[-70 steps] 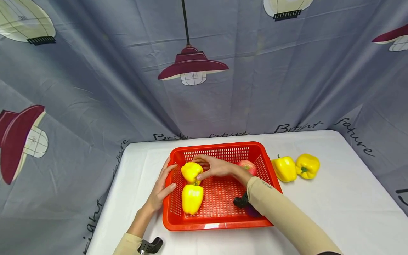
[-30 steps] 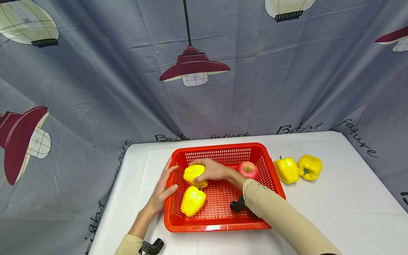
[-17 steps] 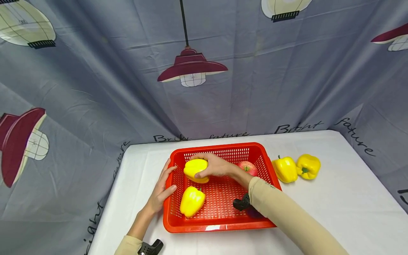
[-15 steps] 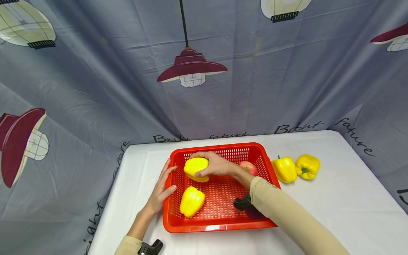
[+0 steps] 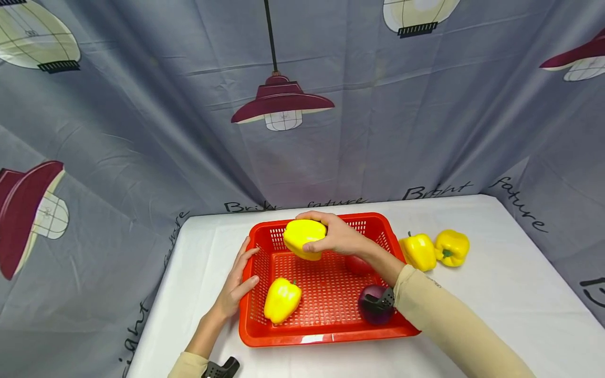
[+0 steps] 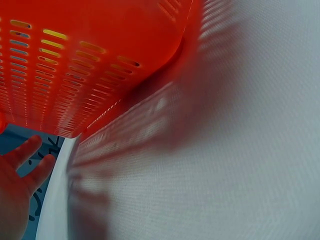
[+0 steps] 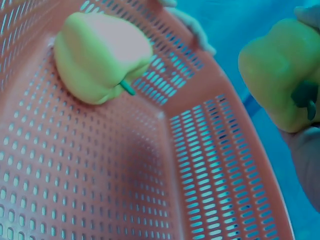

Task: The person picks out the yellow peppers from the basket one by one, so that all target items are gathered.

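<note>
My right hand (image 5: 339,236) grips a yellow bell pepper (image 5: 302,237), thumb at its near side and fingers over its far side, above the back of the red basket (image 5: 264,338). In the right wrist view the held pepper (image 7: 275,70) shows its green stem, raised over the rim. My left hand (image 5: 231,289) rests along the basket's left rim, fingers fairly straight and spread. A second yellow bell pepper (image 5: 282,301) lies inside at the left. Under my right forearm, a red apple (image 5: 357,265) and a round purple vegetable (image 5: 373,317) are partly covered.
Two more yellow bell peppers, one upright (image 5: 419,253) and one on its side (image 5: 452,248), sit on the white tabletop (image 5: 496,294) right of the basket. A grey curtain (image 5: 378,147) with printed lamps hangs behind. Dark cameras are strapped to both wrists.
My right hand has closed round the back pepper and lifted it up and to the right. The front pepper has turned a little. My left hand stays on the rim.
</note>
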### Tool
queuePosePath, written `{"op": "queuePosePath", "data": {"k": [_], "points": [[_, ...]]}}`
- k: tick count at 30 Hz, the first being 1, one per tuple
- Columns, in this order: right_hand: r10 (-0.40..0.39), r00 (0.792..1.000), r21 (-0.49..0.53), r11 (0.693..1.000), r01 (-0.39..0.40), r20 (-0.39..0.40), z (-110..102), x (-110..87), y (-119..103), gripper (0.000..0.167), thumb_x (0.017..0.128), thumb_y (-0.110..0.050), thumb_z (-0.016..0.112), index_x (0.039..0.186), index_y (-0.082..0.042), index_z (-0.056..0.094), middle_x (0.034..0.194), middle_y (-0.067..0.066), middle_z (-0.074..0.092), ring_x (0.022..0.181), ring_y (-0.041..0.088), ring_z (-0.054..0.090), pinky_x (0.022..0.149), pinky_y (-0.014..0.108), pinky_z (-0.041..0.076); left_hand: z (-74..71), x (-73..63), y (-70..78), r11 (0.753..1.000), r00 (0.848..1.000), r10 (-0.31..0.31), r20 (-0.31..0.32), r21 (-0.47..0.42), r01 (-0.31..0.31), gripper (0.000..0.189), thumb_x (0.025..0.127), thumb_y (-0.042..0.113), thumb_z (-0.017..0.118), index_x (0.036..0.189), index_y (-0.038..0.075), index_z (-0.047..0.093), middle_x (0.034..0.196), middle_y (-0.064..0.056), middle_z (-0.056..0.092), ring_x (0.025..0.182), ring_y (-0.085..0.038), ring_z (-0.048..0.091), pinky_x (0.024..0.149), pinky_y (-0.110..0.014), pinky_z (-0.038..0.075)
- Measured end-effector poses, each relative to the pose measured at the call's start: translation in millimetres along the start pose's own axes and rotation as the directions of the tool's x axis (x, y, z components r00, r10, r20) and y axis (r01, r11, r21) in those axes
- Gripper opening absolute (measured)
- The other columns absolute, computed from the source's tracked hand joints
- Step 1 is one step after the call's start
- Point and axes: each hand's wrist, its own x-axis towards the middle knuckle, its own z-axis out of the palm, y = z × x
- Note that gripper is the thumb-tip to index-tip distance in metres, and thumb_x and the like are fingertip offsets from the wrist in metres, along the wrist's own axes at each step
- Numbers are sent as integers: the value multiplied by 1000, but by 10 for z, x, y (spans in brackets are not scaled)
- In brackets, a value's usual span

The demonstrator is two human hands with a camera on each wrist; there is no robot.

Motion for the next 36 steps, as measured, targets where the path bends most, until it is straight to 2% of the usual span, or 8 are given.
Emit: {"op": "queuePosePath", "data": {"k": [5,11,18,24,31,36], "points": [[27,997,-3,1000,-28,-69,-75,-111,-28,69,76,-20,83,139,-14,57,118,10,60,104,33,56,84,42,53,1,-3,7,1000,1000,-5,-1,6,5,63,91,21,52,152,10,40,169,-1,5,150,-36,16,103,-62,38],[39,991,-36,998,-44,-130,-155,-259,-53,70,77,-21,82,141,-13,55,120,11,61,103,32,57,84,42,53,2,-11,10,1000,1000,1,1,16,-1,63,92,23,52,151,8,40,169,-2,4,150,-35,14,107,-51,35],[39,975,-80,995,-58,-220,-264,-466,-90,69,79,-23,81,141,-12,55,118,11,62,100,31,58,83,42,53,-6,-1,-7,1000,1000,12,-5,27,-12,62,92,22,51,152,12,41,169,-1,5,152,-31,11,110,-54,27],[17,950,-65,997,-39,-312,-344,-686,-47,66,81,-19,80,141,-9,55,117,14,63,97,32,57,78,39,54,-9,-6,-5,1000,1000,14,-2,22,-14,62,92,22,52,152,12,41,169,-1,5,151,-32,12,111,-48,28],[58,919,-66,994,-91,-390,-413,-976,-22,69,84,-21,80,145,-12,50,125,15,58,101,34,56,80,37,55,-6,-5,-11,1000,1000,14,2,23,-14,62,91,22,52,151,12,41,169,-1,5,151,-33,14,109,-44,33],[40,883,-104,989,-100,-468,-470,-1218,10,67,85,-17,78,145,-11,50,123,15,57,101,33,55,76,33,56,-3,0,-8,1000,1000,10,-3,22,-10,62,91,22,52,151,10,41,169,-1,5,150,-33,16,107,-44,35]]}}
